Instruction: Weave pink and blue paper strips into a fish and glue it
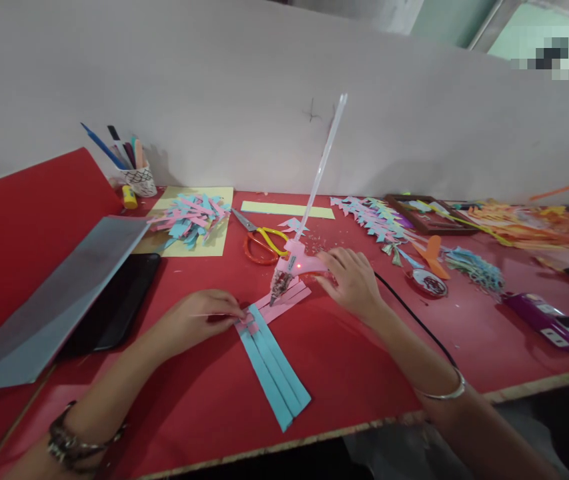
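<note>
My right hand is wrapped round the handle of a pink hot glue gun. A long clear glue stick juts up from its back, and its red light is lit. The gun's nozzle points down over folded pink paper strips. With fingertips pinched, my left hand holds the corner where these pink strips interlace with blue paper strips. The blue strips stretch toward the table's front edge. Scissors with red and yellow handles lie behind the gun.
Cut paper strips are heaped at the back left, near a pen cup. A red folder and black tablet lie left. Right are a woven paper chain, a black cord and a purple power strip.
</note>
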A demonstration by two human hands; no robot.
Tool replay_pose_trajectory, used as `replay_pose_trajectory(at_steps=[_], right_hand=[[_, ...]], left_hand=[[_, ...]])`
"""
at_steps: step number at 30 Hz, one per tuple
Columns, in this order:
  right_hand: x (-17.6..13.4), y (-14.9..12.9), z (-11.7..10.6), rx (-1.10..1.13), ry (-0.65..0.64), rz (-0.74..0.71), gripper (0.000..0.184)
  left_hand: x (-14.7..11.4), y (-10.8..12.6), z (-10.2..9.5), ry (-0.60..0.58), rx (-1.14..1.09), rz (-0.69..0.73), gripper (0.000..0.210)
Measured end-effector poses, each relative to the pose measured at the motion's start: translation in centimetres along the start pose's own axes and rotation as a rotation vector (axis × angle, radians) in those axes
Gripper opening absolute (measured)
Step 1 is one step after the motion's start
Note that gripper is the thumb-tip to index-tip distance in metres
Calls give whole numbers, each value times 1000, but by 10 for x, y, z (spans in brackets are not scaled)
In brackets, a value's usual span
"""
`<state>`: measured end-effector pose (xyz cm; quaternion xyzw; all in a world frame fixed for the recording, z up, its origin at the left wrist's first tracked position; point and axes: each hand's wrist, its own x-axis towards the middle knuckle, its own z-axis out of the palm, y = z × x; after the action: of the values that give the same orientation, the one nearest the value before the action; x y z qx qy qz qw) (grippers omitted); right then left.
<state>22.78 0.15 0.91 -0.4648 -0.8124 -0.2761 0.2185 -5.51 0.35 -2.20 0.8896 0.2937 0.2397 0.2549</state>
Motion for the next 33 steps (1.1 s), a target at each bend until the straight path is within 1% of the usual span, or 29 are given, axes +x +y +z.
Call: replay_pose_trajectory(at_steps=[8, 15, 20, 28, 33], right_hand=[[-3, 17, 1, -18, -37, 1, 28], [-5, 34, 4, -39, -15, -15, 31], [-7, 43, 4, -55, -59, 25, 29], [-8, 52, 5, -60, -102, 92, 27], [-10, 60, 8, -79, -81, 103, 26]], left_hand=[[1, 2, -1, -5, -13, -8, 24], [0, 1, -1, -9, -2, -13, 25], [0, 0, 0, -15, 11, -33, 26], [-1, 0, 1, 18, -20, -5, 25], [0, -1, 1, 6, -9, 11, 24]])
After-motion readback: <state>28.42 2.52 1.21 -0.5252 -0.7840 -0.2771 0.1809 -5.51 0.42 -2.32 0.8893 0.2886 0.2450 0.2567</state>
